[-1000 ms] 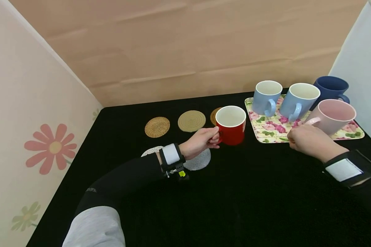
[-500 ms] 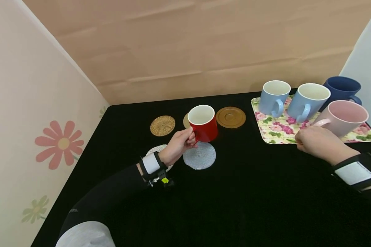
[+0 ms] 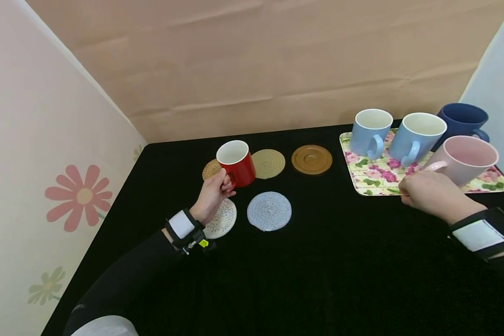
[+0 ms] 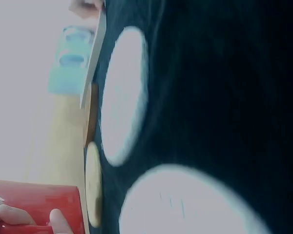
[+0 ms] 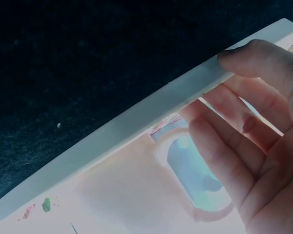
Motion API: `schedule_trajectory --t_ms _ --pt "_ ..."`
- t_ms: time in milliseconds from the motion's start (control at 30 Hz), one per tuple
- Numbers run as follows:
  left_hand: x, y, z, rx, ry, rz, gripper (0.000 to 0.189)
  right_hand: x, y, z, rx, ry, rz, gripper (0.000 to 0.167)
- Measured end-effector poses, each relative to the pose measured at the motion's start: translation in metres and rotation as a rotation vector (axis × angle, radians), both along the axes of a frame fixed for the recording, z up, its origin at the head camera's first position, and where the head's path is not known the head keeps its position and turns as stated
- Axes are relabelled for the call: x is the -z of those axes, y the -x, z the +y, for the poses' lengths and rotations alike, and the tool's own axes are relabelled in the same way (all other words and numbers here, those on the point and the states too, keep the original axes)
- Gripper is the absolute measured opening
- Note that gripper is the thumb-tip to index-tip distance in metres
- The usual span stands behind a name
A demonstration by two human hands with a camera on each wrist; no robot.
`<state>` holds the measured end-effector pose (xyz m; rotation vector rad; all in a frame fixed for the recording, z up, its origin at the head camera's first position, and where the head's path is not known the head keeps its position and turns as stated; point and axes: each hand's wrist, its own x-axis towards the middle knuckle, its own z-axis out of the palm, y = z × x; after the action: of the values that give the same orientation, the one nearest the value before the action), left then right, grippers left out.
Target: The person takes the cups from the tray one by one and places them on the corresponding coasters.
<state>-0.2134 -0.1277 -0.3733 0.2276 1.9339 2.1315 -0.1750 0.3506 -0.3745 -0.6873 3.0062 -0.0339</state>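
My left hand [image 3: 212, 198] grips a red mug [image 3: 242, 172], white inside, by its handle. The mug leans slightly and overlaps the brown woven coaster [image 3: 210, 169] at the far left. In the left wrist view, fingers curl at the handle of the red mug [image 4: 44, 197]. My right hand [image 3: 432, 193] holds the front edge of a floral tray [image 3: 369, 186]. Seen from the right wrist, the thumb lies on the white side of the tray [image 5: 117, 129], with the other fingers over its top. Beside those fingers is the handle of a pink mug [image 3: 466, 161].
On the tray stand two light blue mugs [image 3: 370, 133] and a dark blue mug [image 3: 462, 119] behind the pink one. Coasters lie on the black cloth: beige [image 3: 269, 163], brown wooden [image 3: 312, 159], pale blue [image 3: 269, 211] and white patterned [image 3: 223, 219]. Walls enclose the back and sides.
My left hand has carried the red mug leftward, past the wooden and beige coasters to the woven one. My right hand keeps its place at the tray edge.
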Motion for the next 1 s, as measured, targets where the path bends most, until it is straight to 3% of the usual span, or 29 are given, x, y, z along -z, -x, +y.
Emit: schedule_trajectory --t_ms 233,600,1000 --pt "0.004 0.011 -0.019 -0.131 0.007 -0.008 0.035 0.000 -0.001 0.000 -0.001 -0.005 0.018 0.029" --pt "0.011 0.019 -0.029 -0.290 0.010 -0.024 0.036 0.001 -0.002 -0.003 -0.012 0.005 0.049 0.029" --pt "0.013 0.026 -0.029 -0.355 -0.032 -0.050 0.037 0.001 -0.003 -0.001 -0.020 -0.004 0.066 0.029"
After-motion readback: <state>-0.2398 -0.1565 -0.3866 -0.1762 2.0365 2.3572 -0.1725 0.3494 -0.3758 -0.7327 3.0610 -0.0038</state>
